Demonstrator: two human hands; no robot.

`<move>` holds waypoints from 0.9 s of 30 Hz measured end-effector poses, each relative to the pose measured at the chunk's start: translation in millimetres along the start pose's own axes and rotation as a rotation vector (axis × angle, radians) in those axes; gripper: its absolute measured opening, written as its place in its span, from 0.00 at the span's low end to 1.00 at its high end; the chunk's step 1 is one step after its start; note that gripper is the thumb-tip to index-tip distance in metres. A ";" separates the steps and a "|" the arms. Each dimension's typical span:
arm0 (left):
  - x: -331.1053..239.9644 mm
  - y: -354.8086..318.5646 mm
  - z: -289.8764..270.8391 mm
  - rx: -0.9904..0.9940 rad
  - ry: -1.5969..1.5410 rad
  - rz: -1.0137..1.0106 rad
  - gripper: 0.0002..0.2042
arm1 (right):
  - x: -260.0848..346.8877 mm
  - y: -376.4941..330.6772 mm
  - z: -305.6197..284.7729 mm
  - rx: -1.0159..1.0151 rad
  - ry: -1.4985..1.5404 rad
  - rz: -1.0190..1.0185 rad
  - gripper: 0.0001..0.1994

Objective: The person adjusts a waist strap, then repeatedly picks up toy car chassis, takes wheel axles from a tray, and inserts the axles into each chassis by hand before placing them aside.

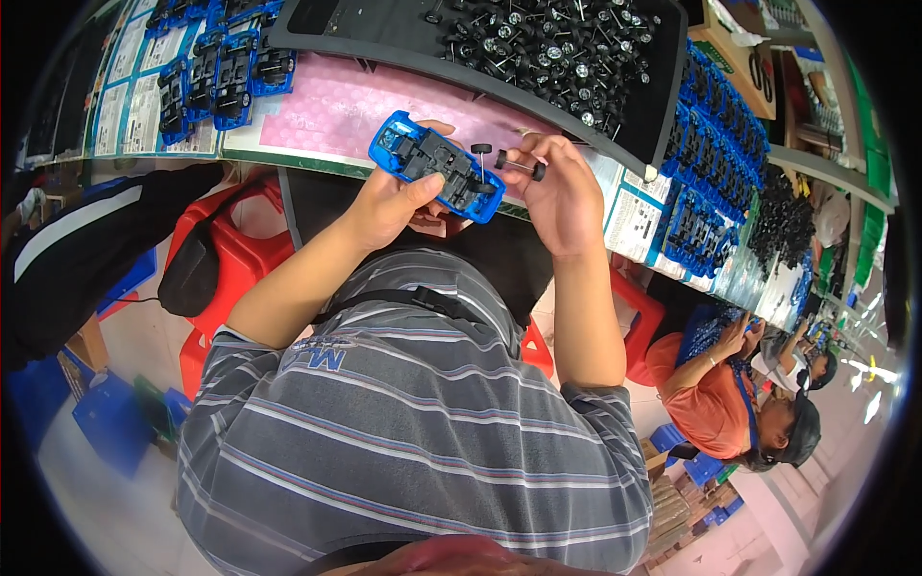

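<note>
My left hand point(389, 206) is closed round a blue toy car point(423, 154) and holds it with its black underside up, thumb across the chassis. At the car's right end one wheel axle point(482, 165) stands out of line with the body, its metal rod showing between two black wheels. Close beside that end, my right hand point(562, 192) pinches another wheel axle point(520, 166) between thumb and fingers, a small black wheel at each tip. Whether this second axle touches the car I cannot tell.
Beyond my hands a black tray point(384, 34) holds a heap of wheel axles. Pink bubble wrap point(336, 115) covers the table's near edge. Rows of blue toy cars stand at left point(230, 82) and right point(711, 144). Red stools point(230, 250) flank me; a person in orange point(711, 413) works at right.
</note>
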State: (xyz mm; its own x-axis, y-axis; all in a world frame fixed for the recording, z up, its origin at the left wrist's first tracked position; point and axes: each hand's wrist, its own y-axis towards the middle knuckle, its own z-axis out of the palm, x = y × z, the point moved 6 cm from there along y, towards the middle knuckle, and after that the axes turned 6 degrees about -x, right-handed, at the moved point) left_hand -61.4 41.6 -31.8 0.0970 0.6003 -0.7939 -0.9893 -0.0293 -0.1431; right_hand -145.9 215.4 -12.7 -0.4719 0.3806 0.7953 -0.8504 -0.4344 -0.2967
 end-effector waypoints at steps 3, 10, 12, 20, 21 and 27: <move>-0.7 0.5 -1.3 0.002 -0.018 -0.004 0.35 | -7.3 -1.2 1.9 -0.053 0.179 0.097 0.07; -2.0 -2.5 -5.1 -0.009 -0.049 -0.025 0.35 | 1.6 -12.3 23.2 0.094 -0.577 -0.200 0.17; -1.1 -4.2 -6.5 -0.005 -0.046 -0.040 0.35 | 16.3 -11.9 39.3 0.160 -0.818 -0.224 0.24; -0.9 -4.9 -8.3 0.013 0.061 -0.042 0.35 | 36.0 -18.5 63.0 0.132 -1.185 -0.345 0.27; -0.4 -4.2 -8.8 0.013 0.074 -0.016 0.35 | 38.8 -20.4 63.6 0.108 -1.206 -0.351 0.27; -0.4 -6.6 -6.8 -0.023 0.163 0.028 0.35 | 27.9 -29.4 68.9 0.072 -1.303 -0.524 0.31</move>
State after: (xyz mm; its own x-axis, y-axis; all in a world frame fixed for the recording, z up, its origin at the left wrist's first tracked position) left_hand -54.1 36.1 -34.5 0.0872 0.4617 -0.8827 -0.9893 -0.0636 -0.1310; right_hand -118.0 182.5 54.6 0.4768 -0.4928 0.7279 -0.8256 -0.5353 0.1784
